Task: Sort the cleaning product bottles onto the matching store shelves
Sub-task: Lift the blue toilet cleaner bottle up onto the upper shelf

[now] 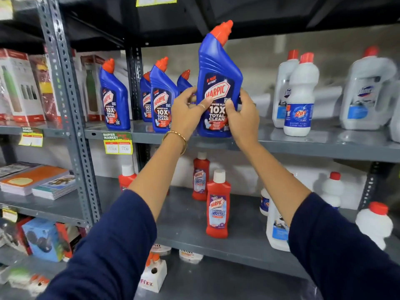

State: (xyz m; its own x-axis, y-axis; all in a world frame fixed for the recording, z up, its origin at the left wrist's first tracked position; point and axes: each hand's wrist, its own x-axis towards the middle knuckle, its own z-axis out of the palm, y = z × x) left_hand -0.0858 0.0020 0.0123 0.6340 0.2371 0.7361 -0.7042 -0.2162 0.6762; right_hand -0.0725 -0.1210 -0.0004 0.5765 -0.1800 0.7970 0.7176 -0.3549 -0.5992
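Blue Harpic bottle (218,83) held upright at the upper shelf (303,146)

From the left it was clasped by the left hand (188,111), fingers curled onto its label; on the right its lower side was wrapped by the right hand (242,118), its base at the shelf's front edge.

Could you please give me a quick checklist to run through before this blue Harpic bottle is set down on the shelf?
1. Grip: left hand and right hand both clasp the blue Harpic bottle: ok.
2. Matching shelf: other blue Harpic bottles stand on this upper shelf: ok.
3. Bottle upright, label facing out: ok.
4. Red cap on; tightness: cannot tell.
5. Bottle base resting on shelf: cannot tell.
6. Clear of Rin bottle: ok.
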